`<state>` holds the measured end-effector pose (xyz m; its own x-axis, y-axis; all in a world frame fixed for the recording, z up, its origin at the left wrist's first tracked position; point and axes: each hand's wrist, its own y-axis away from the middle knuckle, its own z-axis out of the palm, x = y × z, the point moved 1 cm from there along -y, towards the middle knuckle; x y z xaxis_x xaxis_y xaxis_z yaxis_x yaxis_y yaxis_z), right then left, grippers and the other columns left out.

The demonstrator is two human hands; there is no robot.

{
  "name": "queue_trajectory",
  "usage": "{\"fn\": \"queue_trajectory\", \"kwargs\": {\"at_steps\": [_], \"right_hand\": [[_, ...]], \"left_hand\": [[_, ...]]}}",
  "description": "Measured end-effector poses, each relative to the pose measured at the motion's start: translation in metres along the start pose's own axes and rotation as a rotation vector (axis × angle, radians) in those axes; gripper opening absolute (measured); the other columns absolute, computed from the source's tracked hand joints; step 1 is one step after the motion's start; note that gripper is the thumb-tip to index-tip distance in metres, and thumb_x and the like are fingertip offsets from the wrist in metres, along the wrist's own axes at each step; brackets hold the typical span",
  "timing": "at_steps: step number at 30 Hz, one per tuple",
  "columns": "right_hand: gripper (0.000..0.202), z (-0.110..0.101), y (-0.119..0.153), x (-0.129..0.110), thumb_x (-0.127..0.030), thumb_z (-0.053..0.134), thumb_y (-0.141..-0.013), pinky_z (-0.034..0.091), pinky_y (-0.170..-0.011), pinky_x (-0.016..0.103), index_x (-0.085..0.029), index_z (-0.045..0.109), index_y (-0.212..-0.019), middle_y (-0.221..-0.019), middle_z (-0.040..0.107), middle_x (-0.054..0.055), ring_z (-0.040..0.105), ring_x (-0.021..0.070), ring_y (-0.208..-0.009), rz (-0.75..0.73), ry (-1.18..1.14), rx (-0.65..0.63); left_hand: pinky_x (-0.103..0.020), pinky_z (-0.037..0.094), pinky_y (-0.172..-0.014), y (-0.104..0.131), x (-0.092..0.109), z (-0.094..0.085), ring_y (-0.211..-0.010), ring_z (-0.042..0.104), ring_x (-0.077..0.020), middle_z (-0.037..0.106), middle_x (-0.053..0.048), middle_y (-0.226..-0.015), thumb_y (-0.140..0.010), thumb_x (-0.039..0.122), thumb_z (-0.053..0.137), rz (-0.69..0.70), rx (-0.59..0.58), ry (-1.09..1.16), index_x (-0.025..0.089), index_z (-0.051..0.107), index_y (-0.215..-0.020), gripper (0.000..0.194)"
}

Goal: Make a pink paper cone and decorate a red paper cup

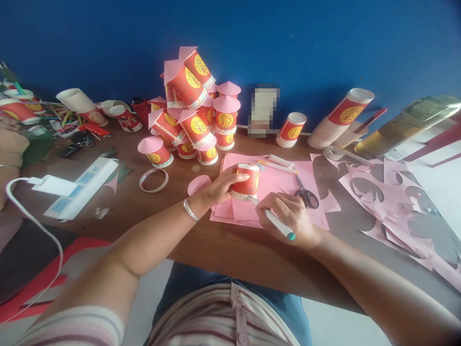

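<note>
In the head view, the left hand (pixel 224 187) is closed around a red paper cup (pixel 249 183) in the middle of the frame. The right hand (pixel 288 216) grips a white pen (pixel 279 225) with a green end, and the pen's other end is at the bottom edge of the cup. Pink paper (pixel 230 211) lies under them. Black scissors (pixel 309 198) lie just right of center. Cups with pink pointy hats (pixel 196 127) are piled in the upper middle. A leaning stack of cups (pixel 333 122) is at the upper right.
</note>
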<state>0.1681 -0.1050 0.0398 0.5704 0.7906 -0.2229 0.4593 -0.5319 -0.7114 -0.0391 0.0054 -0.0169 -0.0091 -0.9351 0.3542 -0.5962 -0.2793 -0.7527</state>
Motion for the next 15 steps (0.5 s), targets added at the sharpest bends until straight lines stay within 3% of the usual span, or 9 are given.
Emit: {"fn": "queue_trajectory", "kwargs": {"at_steps": [4, 9, 13, 15], "right_hand": [[0.015, -0.001, 0.0, 0.0, -0.007, 0.055, -0.091, 0.036, -0.051, 0.024, -0.021, 0.053, -0.087, -0.067, 0.062, -0.002, 0.049, 0.0106, -0.053, -0.007, -0.017, -0.007], [0.017, -0.003, -0.001, -0.002, -0.006, 0.055, -0.089, 0.038, -0.05, 0.025, -0.022, 0.053, -0.087, -0.066, 0.061, -0.003, 0.05, 0.0112, -0.052, -0.011, -0.044, 0.002], [0.019, -0.005, -0.003, -0.003, -0.004, 0.056, -0.088, 0.041, -0.051, 0.025, -0.023, 0.053, -0.089, -0.067, 0.061, -0.003, 0.053, 0.0115, -0.053, -0.036, -0.062, 0.012], [0.019, -0.004, -0.003, -0.003, -0.004, 0.056, -0.089, 0.042, -0.051, 0.025, -0.023, 0.053, -0.089, -0.067, 0.062, -0.002, 0.053, 0.0114, -0.053, -0.034, -0.057, 0.014]], "left_hand": [[-0.036, 0.059, -0.096, 0.003, -0.003, 0.0, -0.122, 0.066, -0.0225, 0.062, -0.015, -0.136, -0.096, 0.02, 0.066, -0.049, -0.004, 0.054, 0.026, 0.047, -0.137, 0.045], [-0.038, 0.061, -0.095, 0.003, -0.004, 0.003, -0.117, 0.069, -0.0245, 0.067, -0.012, -0.131, -0.096, 0.037, 0.067, -0.278, -0.023, 0.235, 0.027, 0.056, -0.131, 0.039], [-0.033, 0.064, -0.086, -0.008, 0.006, 0.008, -0.114, 0.071, -0.0235, 0.069, -0.013, -0.128, -0.106, 0.049, 0.042, -0.417, -0.035, 0.338, 0.023, 0.057, -0.136, 0.042], [-0.033, 0.064, -0.083, -0.014, 0.011, 0.009, -0.11, 0.072, -0.0235, 0.072, -0.011, -0.123, -0.107, 0.052, 0.036, -0.586, -0.055, 0.5, 0.023, 0.056, -0.138, 0.047]]}}
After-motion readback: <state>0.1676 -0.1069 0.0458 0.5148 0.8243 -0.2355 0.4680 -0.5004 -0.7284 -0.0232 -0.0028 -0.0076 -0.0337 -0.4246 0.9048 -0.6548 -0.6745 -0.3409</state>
